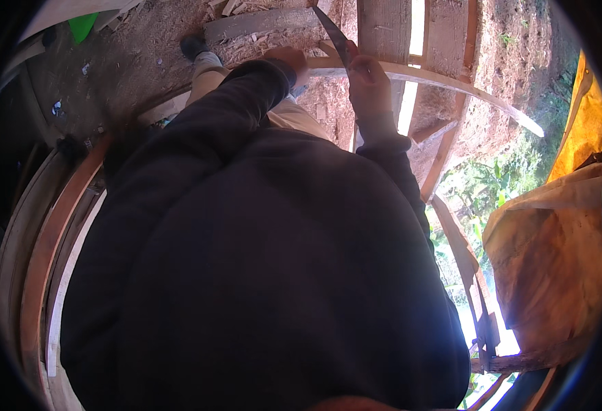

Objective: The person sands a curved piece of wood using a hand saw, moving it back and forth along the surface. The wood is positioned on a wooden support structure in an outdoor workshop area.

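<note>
A long pale wooden strip (451,82) runs from the middle top toward the right, its cut end bright. My left hand (290,61) is closed round the strip's left end, in front of my leg. Just to the right, my right hand (370,81) is closed on a tool with a long dark blade (332,31); I cannot tell whether it is a saw or a machete. Its blade points up and to the left, crossing above the strip between my two hands. The tool's handle is mostly covered by my fingers.
Wood chips lie on the ground around a grey plank (263,25). Upright boards (383,31) stand beyond my right hand. Curved-looking timbers (58,233) rise on the left, and an orange sheet (547,246) hangs at right. My shoe (193,46) rests at upper left.
</note>
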Action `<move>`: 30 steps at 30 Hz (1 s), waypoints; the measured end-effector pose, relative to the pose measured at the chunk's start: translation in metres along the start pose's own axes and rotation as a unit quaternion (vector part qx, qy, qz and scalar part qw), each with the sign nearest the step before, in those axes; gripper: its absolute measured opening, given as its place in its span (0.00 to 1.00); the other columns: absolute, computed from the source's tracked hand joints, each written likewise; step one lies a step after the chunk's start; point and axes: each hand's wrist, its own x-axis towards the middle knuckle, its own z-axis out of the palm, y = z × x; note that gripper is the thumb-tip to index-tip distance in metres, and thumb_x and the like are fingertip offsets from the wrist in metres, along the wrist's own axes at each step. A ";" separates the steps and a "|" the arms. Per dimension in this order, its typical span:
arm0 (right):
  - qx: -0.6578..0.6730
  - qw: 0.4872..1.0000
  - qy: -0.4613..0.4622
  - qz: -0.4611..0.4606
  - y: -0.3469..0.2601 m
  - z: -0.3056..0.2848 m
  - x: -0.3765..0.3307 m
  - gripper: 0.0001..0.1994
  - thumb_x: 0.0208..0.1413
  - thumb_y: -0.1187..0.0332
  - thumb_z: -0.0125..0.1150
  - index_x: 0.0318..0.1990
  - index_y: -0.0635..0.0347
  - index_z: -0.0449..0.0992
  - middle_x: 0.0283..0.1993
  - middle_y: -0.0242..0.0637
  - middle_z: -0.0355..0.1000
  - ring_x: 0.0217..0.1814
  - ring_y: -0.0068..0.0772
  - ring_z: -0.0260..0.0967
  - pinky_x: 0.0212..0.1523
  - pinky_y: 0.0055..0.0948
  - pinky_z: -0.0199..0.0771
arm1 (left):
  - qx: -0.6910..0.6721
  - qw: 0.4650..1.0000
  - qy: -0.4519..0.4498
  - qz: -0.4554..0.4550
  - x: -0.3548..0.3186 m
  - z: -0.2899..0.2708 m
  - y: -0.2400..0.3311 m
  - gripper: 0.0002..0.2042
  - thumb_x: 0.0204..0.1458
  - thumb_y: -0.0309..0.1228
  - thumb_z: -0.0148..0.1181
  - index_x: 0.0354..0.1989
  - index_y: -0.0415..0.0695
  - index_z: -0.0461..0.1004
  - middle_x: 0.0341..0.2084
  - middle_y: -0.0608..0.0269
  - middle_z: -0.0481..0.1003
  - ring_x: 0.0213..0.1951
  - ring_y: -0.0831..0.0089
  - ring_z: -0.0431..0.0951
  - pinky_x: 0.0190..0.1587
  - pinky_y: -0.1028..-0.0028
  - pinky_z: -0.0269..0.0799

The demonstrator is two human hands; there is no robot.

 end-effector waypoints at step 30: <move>-0.103 0.979 0.059 -0.168 0.043 -0.016 -0.048 0.03 0.68 0.75 0.59 0.45 0.59 0.78 0.29 0.31 0.71 0.30 0.21 0.69 0.32 0.30 0.70 | 0.019 0.999 -0.037 0.006 -0.003 -0.007 0.006 0.20 0.54 0.42 0.68 0.52 0.47 0.87 0.49 0.50 0.87 0.52 0.53 0.88 0.57 0.56 0.83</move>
